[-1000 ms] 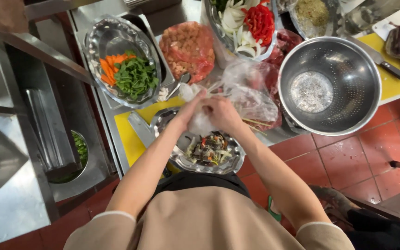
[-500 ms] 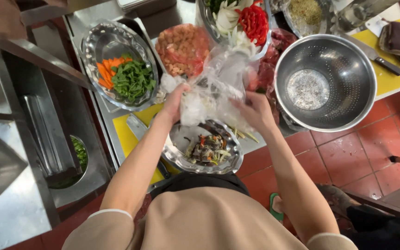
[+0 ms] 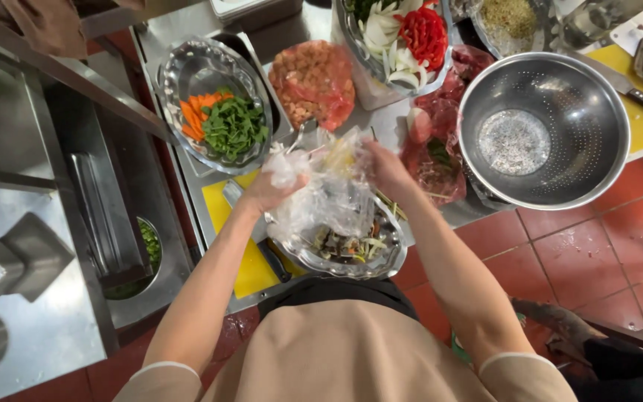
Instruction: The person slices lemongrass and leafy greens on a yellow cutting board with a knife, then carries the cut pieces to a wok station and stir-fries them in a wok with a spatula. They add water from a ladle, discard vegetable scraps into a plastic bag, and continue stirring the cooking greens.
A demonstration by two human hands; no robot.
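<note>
Both my hands hold a crumpled clear plastic bag [image 3: 329,195] over a shallow steel dish [image 3: 381,260] that contains dark mixed pieces with pale strips. My left hand [image 3: 271,190] grips the bag's left edge. My right hand [image 3: 387,170] grips its upper right side. The bag hangs down into the dish and hides most of its far half. The dish rests on a yellow cutting board [image 3: 251,264] at the counter's near edge.
A steel dish with carrot slices and green leaves [image 3: 221,119] sits at the back left. Behind the bag lies a wrapped bag of pink meat [image 3: 314,82]. A big steel colander [image 3: 545,130] stands at right, a bowl of onion and red pepper [image 3: 403,37] beyond, a knife [image 3: 634,93] far right.
My hands have spread apart and moved toward me, stretching the bag open lower over the steel dish. The camera has shifted slightly.
</note>
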